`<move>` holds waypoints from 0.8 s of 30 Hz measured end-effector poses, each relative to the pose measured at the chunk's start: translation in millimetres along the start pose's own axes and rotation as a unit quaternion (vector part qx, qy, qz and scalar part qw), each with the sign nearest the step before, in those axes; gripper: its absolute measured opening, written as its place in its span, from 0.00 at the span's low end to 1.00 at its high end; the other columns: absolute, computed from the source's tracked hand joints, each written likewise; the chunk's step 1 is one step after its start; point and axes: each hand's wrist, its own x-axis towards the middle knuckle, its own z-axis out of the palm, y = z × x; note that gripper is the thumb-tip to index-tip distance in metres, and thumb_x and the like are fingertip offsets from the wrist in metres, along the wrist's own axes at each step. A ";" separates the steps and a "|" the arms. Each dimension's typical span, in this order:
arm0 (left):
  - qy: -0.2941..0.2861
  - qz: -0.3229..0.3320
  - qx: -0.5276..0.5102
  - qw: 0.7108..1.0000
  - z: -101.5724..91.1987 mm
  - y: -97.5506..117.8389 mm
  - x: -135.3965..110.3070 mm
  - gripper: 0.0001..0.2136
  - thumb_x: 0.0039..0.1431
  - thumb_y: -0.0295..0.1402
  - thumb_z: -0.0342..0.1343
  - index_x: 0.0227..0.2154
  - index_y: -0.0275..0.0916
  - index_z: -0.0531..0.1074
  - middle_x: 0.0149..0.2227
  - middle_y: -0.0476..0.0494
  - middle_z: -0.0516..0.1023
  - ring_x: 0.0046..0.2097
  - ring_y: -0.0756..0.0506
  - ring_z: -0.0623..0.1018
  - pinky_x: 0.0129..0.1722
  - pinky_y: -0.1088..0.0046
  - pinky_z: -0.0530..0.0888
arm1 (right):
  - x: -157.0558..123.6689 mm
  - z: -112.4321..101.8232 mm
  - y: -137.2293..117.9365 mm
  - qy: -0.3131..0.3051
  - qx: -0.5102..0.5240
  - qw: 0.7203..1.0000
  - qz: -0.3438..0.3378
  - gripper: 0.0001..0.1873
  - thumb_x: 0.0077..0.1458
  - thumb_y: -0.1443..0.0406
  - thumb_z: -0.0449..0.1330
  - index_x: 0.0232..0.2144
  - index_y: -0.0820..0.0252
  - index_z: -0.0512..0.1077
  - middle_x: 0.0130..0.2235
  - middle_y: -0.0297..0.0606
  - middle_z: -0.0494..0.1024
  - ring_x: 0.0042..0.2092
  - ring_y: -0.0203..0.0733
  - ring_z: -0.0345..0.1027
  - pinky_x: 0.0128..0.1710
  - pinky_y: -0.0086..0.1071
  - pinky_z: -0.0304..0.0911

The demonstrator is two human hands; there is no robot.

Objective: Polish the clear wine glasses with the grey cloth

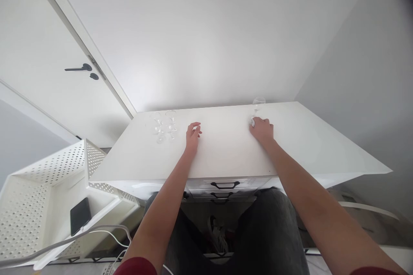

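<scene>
My right hand (263, 129) is at the back right of the white cabinet top, its fingers closed around a small clear, whitish piece of glass (252, 122). Most of that piece is hidden by the fingers. Just behind it rises the rounded bowl of a clear stemmed glass (259, 101); whether the two are one glass I cannot tell. My left hand (192, 135) hovers over or rests on the middle of the top, fingers loosely curled and apart, holding nothing. To its left stands a cluster of several clear stemmed glasses (164, 128).
The white cabinet top (222, 150) meets the wall behind; drawers with black handles (225, 185) are below its front edge. At left, a white perforated cart (45, 197) holds a black phone (80, 215), with cables nearby. A door handle (79, 68) shows farther back.
</scene>
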 end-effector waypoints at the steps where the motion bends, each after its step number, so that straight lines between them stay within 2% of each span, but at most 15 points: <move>1: 0.000 0.000 0.000 1.000 -0.1 -0.1 -0.2 0.10 0.67 0.40 0.55 0.45 0.47 0.77 0.57 0.44 0.72 0.41 0.49 0.75 0.42 0.70 0.72 | -0.3 0.1 0.1 0.002 0.000 1.000 -0.001 0.19 0.64 0.60 0.50 0.52 0.58 0.72 0.55 0.53 0.77 0.53 0.60 0.62 0.49 0.51 0.61; 10: -0.004 0.001 0.005 1.000 0.7 0.2 -0.9 0.09 0.66 0.42 0.55 0.44 0.47 0.76 0.54 0.44 0.74 0.41 0.48 0.75 0.41 0.69 0.71 | -5.7 -4.7 -0.6 0.028 0.003 0.999 -0.033 0.18 0.63 0.64 0.49 0.50 0.60 0.72 0.55 0.53 0.76 0.51 0.58 0.64 0.44 0.46 0.61; 17: 0.000 0.004 -0.007 1.000 0.2 2.4 -0.9 0.09 0.66 0.42 0.55 0.41 0.45 0.75 0.52 0.44 0.75 0.38 0.50 0.74 0.39 0.70 0.70 | -8.8 -7.9 -0.8 0.093 0.013 0.994 -0.064 0.14 0.61 0.65 0.52 0.45 0.61 0.74 0.44 0.51 0.79 0.47 0.56 0.65 0.42 0.43 0.58; 20: 0.010 0.022 -0.027 0.999 -1.1 5.4 -2.4 0.09 0.67 0.42 0.54 0.40 0.43 0.73 0.44 0.44 0.76 0.34 0.51 0.73 0.37 0.71 0.70 | -10.1 -10.3 -2.8 0.087 0.020 0.993 -0.081 0.13 0.60 0.65 0.52 0.42 0.61 0.74 0.40 0.50 0.78 0.45 0.55 0.65 0.40 0.41 0.57; 24: 0.043 0.046 -0.032 0.998 -4.2 11.0 -6.2 0.07 0.69 0.40 0.52 0.41 0.43 0.69 0.30 0.49 0.74 0.27 0.51 0.68 0.32 0.73 0.68 | -12.1 -14.6 -6.4 0.044 0.014 0.995 -0.083 0.12 0.61 0.64 0.52 0.41 0.59 0.74 0.41 0.49 0.78 0.46 0.54 0.66 0.40 0.41 0.59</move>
